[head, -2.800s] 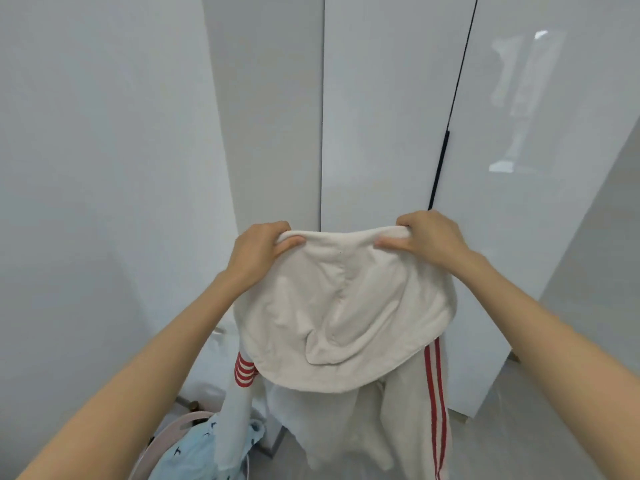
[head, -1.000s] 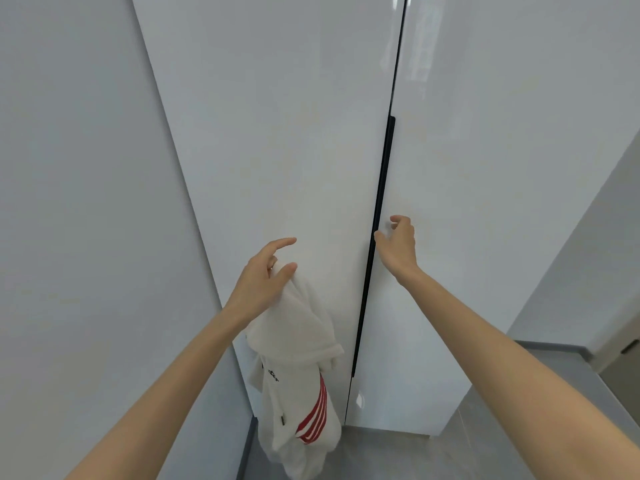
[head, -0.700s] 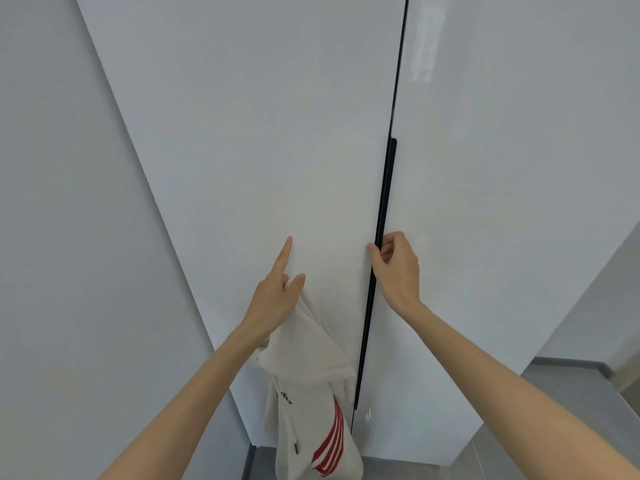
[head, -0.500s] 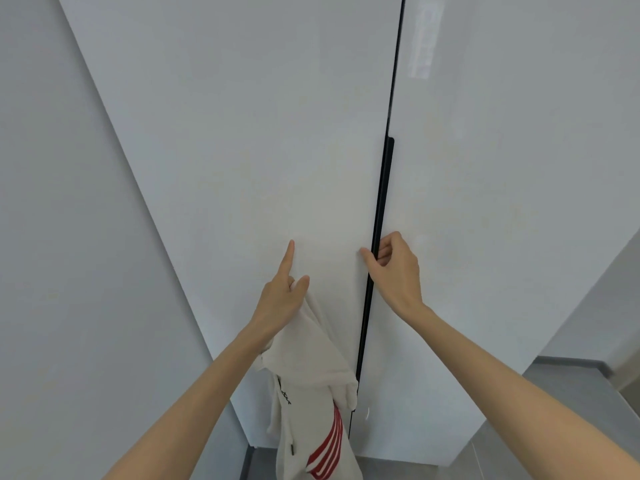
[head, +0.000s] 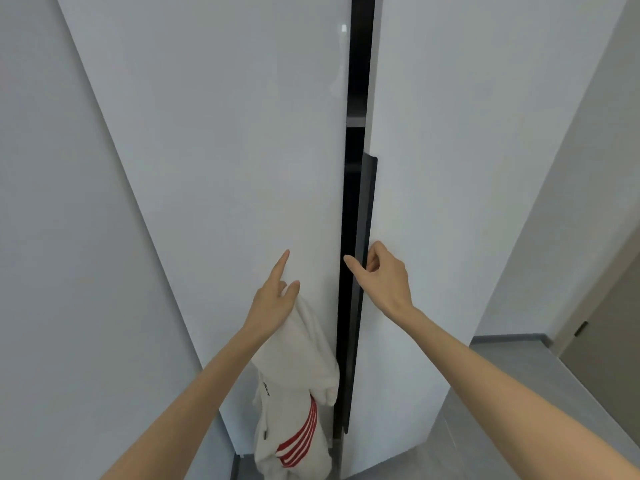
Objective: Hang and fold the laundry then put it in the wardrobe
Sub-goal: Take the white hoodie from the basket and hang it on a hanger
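Observation:
A cream hooded garment with red stripes [head: 298, 403] hangs down from my left hand [head: 275, 294], which grips its top while the forefinger points up against the left wardrobe door [head: 225, 150]. My right hand [head: 379, 275] has its fingers hooked on the dark vertical handle [head: 366, 216] at the edge of the right wardrobe door [head: 467, 150]. That door stands slightly ajar, and a narrow dark gap [head: 353, 81] with a shelf edge shows between the two doors.
A plain white wall [head: 52, 271] rises close on the left. Grey floor [head: 502, 393] runs along the right of the wardrobe. A brownish door [head: 609, 323] with a small dark handle is at the far right.
The right wardrobe door has swung out a little and a dark gap now shows between the doors. Earlier both hands held the garment spread; it now hangs from my left hand alone.

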A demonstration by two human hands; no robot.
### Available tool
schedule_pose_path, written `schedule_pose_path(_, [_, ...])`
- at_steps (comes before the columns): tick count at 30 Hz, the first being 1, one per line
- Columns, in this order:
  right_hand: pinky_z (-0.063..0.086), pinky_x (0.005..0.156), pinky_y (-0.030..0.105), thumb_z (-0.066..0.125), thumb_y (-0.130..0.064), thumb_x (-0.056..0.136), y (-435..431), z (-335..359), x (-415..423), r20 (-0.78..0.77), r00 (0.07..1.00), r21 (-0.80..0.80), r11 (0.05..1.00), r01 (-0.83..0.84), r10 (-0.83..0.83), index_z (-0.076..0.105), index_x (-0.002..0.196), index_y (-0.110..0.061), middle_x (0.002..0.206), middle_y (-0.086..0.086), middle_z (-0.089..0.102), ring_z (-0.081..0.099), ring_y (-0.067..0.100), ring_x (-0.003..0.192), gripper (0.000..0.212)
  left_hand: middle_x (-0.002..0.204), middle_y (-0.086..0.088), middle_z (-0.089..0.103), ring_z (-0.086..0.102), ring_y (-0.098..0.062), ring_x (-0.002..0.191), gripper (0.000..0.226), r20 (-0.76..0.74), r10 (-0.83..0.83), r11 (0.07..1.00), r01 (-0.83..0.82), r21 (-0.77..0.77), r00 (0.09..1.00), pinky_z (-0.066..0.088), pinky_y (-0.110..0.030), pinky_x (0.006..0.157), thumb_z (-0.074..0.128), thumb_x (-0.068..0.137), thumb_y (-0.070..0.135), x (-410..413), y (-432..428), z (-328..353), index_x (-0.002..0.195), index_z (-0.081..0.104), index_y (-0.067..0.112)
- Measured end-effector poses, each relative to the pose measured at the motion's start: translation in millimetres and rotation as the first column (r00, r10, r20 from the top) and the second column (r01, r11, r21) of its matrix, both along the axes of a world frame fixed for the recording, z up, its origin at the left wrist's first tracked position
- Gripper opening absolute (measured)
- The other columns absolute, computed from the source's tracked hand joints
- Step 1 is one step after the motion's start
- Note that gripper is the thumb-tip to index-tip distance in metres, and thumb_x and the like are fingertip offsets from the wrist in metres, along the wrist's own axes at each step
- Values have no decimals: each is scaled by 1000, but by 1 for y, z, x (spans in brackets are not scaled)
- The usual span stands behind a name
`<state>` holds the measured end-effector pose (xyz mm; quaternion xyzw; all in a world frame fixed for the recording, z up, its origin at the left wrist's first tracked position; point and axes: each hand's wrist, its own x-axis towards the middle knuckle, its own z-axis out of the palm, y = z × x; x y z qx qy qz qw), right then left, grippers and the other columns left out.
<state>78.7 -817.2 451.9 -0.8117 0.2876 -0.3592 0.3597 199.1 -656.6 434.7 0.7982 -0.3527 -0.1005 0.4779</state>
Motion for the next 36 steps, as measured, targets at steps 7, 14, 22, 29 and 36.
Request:
schedule_pose_path(7, [45, 60, 20, 59, -50, 86, 38, -7, -102, -56, 990, -100, 987, 126, -132, 48, 82, -20, 74, -4, 53, 51, 13, 65, 33, 132, -29, 42, 43, -40, 121, 45, 1, -130, 991, 130, -3, 991, 36, -40, 107, 44, 99, 24, -66, 33, 13, 143, 35, 32])
schedule_pose_path(14, [40, 56, 23, 55, -58, 84, 42, -7, -205, -62, 935, -127, 932, 339, -348, 49, 77, -20, 69, -2, 50, 46, 14, 62, 39, 131, -4, 49, 47, -24, 121, 34, -45, -245, 969, 246, 11, 968, 39, -33, 98, 46, 98, 29, -115, 38, 22, 130, 43, 39])
schedule_pose_path(22, [32, 52, 27, 50, -47, 93, 31, -6, -293, -126, 830, -210, 832, 514, -544, 39, 82, -15, 81, -2, 46, 44, 18, 66, 35, 109, 15, 48, 46, -5, 99, 29, -74, -380, 924, 382, 10, 922, 34, -23, 87, 48, 98, 22, -170, 26, 23, 124, 51, 32])
schedule_pose_path(29, [36, 66, 35, 43, -38, 99, 7, 1, -336, -215, 769, -206, 798, 567, -602, 43, 108, -3, 103, 8, 44, 42, 25, 74, 36, 89, 3, 46, 43, -2, 70, 26, -102, -460, 881, 468, 70, 882, 34, -7, 65, 49, 97, 17, -224, -5, 16, 113, 50, 37])
schedule_pose_path(36, [49, 81, 49, 42, -29, 100, -25, 4, -365, -262, 799, -84, 838, 540, -541, 40, 121, 3, 121, 20, 45, 51, 37, 99, 38, 91, -23, 60, 55, -10, 81, 30, -146, -490, 862, 502, 66, 860, 43, -13, 73, 51, 95, 13, -272, -27, 18, 124, 54, 24])
